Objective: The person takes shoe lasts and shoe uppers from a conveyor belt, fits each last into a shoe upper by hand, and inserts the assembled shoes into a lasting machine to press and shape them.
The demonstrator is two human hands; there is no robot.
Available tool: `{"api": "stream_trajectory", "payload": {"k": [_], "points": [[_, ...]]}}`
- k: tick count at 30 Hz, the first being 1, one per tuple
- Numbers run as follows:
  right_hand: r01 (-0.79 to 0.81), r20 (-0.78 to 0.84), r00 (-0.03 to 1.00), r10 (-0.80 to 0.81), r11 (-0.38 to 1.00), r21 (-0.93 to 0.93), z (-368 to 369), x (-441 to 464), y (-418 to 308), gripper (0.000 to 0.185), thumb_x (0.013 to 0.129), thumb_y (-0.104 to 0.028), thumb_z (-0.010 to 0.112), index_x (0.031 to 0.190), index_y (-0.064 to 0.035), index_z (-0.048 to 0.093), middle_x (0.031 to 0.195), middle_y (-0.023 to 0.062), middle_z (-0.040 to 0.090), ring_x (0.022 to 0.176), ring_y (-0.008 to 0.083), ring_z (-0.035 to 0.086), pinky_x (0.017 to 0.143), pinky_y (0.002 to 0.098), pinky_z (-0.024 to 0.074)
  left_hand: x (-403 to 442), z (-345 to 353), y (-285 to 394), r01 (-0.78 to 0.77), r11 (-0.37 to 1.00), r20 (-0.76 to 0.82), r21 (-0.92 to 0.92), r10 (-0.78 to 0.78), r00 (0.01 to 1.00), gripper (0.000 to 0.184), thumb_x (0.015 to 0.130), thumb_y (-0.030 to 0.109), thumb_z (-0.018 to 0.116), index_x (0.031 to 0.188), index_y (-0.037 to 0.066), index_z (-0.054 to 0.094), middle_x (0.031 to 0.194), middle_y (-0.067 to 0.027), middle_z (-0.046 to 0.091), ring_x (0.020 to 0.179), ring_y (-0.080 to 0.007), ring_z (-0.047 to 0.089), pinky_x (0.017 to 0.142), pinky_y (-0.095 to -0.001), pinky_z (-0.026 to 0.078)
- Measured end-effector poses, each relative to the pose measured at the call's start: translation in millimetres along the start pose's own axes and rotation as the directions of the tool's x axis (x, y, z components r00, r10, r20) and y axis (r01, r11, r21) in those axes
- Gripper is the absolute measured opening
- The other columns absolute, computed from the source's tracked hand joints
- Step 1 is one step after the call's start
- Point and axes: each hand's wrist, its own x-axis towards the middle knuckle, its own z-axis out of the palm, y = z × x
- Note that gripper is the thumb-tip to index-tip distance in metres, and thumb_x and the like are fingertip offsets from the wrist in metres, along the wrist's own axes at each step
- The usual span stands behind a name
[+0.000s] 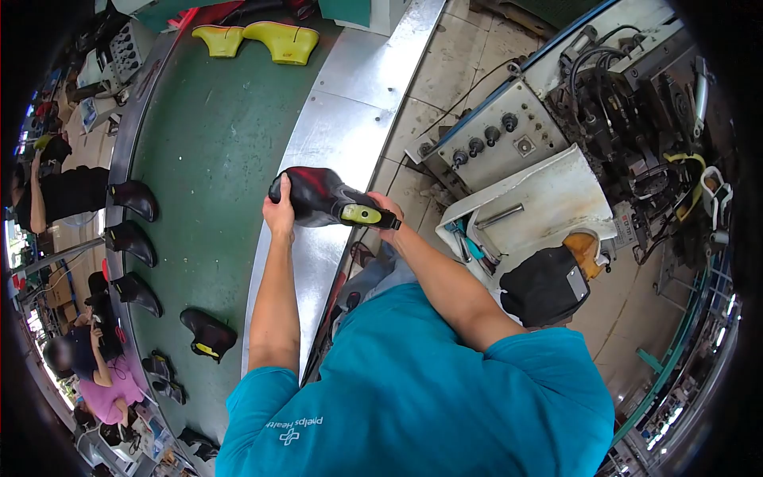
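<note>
One boot (314,199), glossy black with a dark red sheen over its rounded end, lies on its side between both hands, above the metal rim (350,103) of the green worktop (211,151). A yellow-green patch (361,214) stands out near its narrower end, beside a black strap (389,221); grey, creased-looking material runs between patch and rounded end.

The left hand (278,213) has its fingers clamped on the rounded end, the thumb up along the outer side; the other fingertips are mostly hidden. The right hand (389,211) has its fingers closed around the opposite end, by the strap, though the boot partly hides their exact contact. Most of the boot's body thus lies between the two sets of fingers.

Three dark boots (133,243) line the worktop's far edge, and two yellow pieces (283,43) sit near its top end.
</note>
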Motion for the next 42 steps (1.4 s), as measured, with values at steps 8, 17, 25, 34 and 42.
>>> {"api": "stream_trajectory", "payload": {"k": [8,17,25,34,42], "points": [[0.089,-0.035,0.995,-0.089,0.996,0.006,7,-40,-19,0.019,0.093,-0.028,0.066,0.096,-0.0099,0.069,0.082,0.0016,0.068,0.071,0.0152,0.067,0.060,0.0319,0.0539,3,-1,18,-0.218,0.976,-0.078,-0.013,0.216,0.973,0.048,0.090,0.041,0.078,0.097,-0.005,0.072,0.094,-0.0083,0.073,0.084,-0.0162,0.065,0.080,-0.0310,0.052],[0.148,0.043,0.984,-0.174,0.923,0.354,104,-125,-45,0.026,0.096,-0.037,0.065,0.096,-0.0109,0.060,0.088,0.0025,0.063,0.081,0.0155,0.063,0.074,0.0357,0.0531,-9,-34,78,0.252,0.879,0.143,-0.405,-0.212,0.967,0.045,0.092,0.037,0.075,0.108,-0.005,0.067,0.099,-0.0076,0.072,0.080,-0.0190,0.070,0.074,-0.0333,0.058],[0.527,-0.087,0.849,-0.521,0.823,0.214,75,-217,-16,0.031,0.101,-0.036,0.063,0.090,-0.0072,0.060,0.073,-0.0025,0.056,0.062,0.0080,0.054,0.057,0.0230,0.0468,-11,-41,49,0.469,0.740,0.521,-0.482,-0.188,0.833,0.015,0.094,0.027,0.072,0.100,0.015,0.068,0.090,0.0000,0.072,0.069,-0.0086,0.068,0.047,-0.0195,0.049],[0.700,0.538,0.306,-0.785,-0.198,-0.686,42,-327,-19,0.094,0.068,-0.030,0.093,0.145,-0.0049,0.045,0.124,0.0151,0.066,0.101,0.0304,0.068,0.090,0.0409,0.0554,-45,-13,109,0.448,0.761,0.713,-0.469,0.026,0.701,0.023,0.094,0.026,0.073,0.106,0.007,0.069,0.096,-0.0057,0.073,0.082,-0.0182,0.072,0.068,-0.0327,0.061],[0.661,0.569,0.227,-0.791,-0.303,-0.686,0,-351,-12,0.093,0.065,-0.023,0.089,0.143,-0.0003,0.045,0.110,0.0217,0.069,0.096,0.0391,0.069,0.085,0.0423,0.0558,-114,27,141,0.342,0.888,0.842,-0.306,0.085,0.533,0.035,0.093,0.033,0.075,0.104,0.001,0.068,0.091,-0.0074,0.072,0.077,-0.0192,0.070,0.069,-0.0346,0.059]]}}
